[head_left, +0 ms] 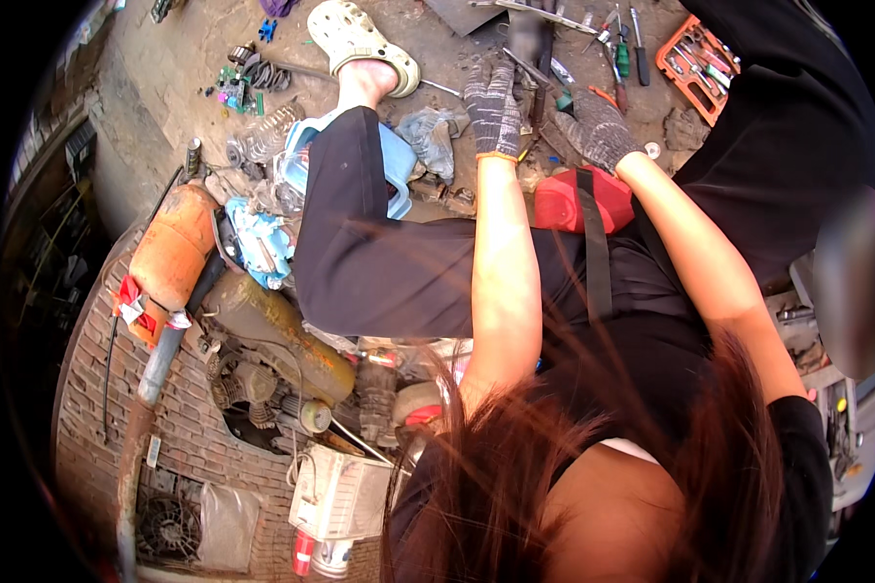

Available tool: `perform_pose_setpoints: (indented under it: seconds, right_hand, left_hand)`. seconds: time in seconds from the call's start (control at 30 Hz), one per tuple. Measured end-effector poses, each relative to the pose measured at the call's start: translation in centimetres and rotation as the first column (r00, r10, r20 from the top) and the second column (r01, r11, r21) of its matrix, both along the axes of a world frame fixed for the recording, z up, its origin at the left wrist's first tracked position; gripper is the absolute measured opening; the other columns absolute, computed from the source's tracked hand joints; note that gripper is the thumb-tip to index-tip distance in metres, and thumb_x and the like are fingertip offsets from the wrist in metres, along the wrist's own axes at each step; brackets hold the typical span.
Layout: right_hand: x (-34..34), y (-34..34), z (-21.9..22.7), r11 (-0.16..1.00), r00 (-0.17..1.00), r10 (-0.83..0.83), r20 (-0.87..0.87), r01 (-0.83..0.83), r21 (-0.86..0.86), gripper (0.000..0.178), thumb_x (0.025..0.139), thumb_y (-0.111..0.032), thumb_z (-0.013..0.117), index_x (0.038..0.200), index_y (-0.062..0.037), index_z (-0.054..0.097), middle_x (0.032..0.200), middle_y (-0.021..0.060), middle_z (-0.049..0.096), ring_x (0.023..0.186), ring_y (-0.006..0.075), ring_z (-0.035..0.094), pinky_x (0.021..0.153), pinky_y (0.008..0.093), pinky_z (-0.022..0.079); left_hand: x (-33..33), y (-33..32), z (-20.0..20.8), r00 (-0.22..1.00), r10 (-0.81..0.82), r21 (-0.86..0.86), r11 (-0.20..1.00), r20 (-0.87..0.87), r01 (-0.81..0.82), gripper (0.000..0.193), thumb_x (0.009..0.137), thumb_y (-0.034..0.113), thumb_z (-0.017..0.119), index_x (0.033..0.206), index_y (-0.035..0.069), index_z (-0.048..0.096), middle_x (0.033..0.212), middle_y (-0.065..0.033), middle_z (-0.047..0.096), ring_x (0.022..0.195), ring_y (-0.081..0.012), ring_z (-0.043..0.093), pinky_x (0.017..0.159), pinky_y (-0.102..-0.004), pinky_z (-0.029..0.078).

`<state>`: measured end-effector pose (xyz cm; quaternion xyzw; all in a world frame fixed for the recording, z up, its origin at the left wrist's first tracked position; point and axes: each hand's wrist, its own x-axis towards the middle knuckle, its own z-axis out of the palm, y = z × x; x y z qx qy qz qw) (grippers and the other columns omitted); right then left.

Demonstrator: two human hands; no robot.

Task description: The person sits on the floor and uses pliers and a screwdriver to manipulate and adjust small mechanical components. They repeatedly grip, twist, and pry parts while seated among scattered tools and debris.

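Note:
My left hand, in a grey knit glove with an orange cuff, lies along the left side of a dark metal part on the ground. Its fingers point away and press against that part; their tips are partly hidden. My right hand, gloved alike, curls its fingers beside the same part. A green piece like a tool handle shows at those fingers, and a thin metal shaft slants from there toward my left fingertips. Just below the right wrist sits a red bag with a black strap.
Screwdrivers lie beyond my right hand, near an orange tool case. A light blue basin and a clear plastic bag are left of my hands. An orange cylinder, a white box and metal scrap stand farther left.

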<state>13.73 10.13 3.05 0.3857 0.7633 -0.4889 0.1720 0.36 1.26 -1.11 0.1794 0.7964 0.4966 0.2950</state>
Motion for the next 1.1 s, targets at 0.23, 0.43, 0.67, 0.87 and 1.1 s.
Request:
perform_pose_setpoints:
  seconds: [0.23, 0.43, 0.67, 0.87, 1.1]
  right_hand:
    - [0.5, -0.2, -0.8, 0.996, 0.997, -0.022, -0.068, 0.028, 0.089, 0.041, 0.083, -0.037, 0.054, 0.104, -0.0012, 0.053, 0.095, 0.0239, 0.059, 0.091, 0.0383, 0.057, 0.078, 0.0457, 0.045]
    - [1.0, -1.0, -2.2, 0.989, 0.994, -0.081, -0.078, 0.091, 0.121, 0.043, 0.082, -0.038, 0.056, 0.102, -0.0001, 0.052, 0.091, 0.0255, 0.059, 0.087, 0.0399, 0.058, 0.074, 0.0468, 0.046]
    - [0.6, -0.8, -1.9, 0.986, 0.994, -0.093, -0.054, 0.099, 0.131, 0.044, 0.082, -0.038, 0.055, 0.101, 0.0011, 0.052, 0.090, 0.0264, 0.059, 0.086, 0.0406, 0.058, 0.073, 0.0470, 0.046]
    - [0.7, -0.7, -1.9, 0.984, 0.998, -0.053, -0.040, 0.059, 0.171, 0.045, 0.082, -0.038, 0.055, 0.102, 0.0018, 0.052, 0.088, 0.0256, 0.060, 0.086, 0.0398, 0.059, 0.073, 0.0461, 0.047]
    - [0.6, -0.5, -1.5, 0.989, 1.000, -0.009, -0.022, 0.012, 0.148, 0.048, 0.082, -0.029, 0.057, 0.117, 0.0016, 0.045, 0.090, 0.0245, 0.061, 0.088, 0.0409, 0.058, 0.083, 0.0472, 0.042]
  left_hand:
    - [-0.2, 1.1, 1.3, 0.845, 0.184, 0.037, 0.972, 0.502, -0.234, 0.025, 0.087, 0.012, 0.054, 0.109, -0.001, 0.054, 0.081, -0.0042, 0.060, 0.066, -0.0095, 0.053, 0.055, -0.0230, 0.043]
    - [-0.6, 0.5, -0.4, 0.942, 0.108, 0.042, 0.991, 0.317, -0.128, 0.030, 0.088, 0.014, 0.054, 0.116, 0.002, 0.050, 0.076, -0.0020, 0.060, 0.059, -0.0080, 0.053, 0.049, -0.0218, 0.041]
    - [-0.4, -0.6, -2.7, 0.970, 0.061, 0.061, 0.995, 0.233, -0.078, 0.024, 0.087, 0.012, 0.055, 0.109, 0.002, 0.055, 0.080, -0.0040, 0.060, 0.063, -0.0100, 0.054, 0.054, -0.0233, 0.042]
    - [0.2, -0.4, -3.1, 0.967, -0.094, 0.024, 0.994, -0.235, 0.102, 0.017, 0.087, 0.012, 0.055, 0.101, 0.003, 0.056, 0.079, -0.0022, 0.060, 0.061, -0.0081, 0.054, 0.052, -0.0217, 0.043]
    - [-1.1, -1.6, -3.8, 0.986, -0.054, 0.061, 0.997, 0.160, 0.044, 0.022, 0.087, 0.013, 0.056, 0.106, 0.001, 0.055, 0.089, -0.0051, 0.061, 0.071, -0.0094, 0.057, 0.058, -0.0222, 0.046]
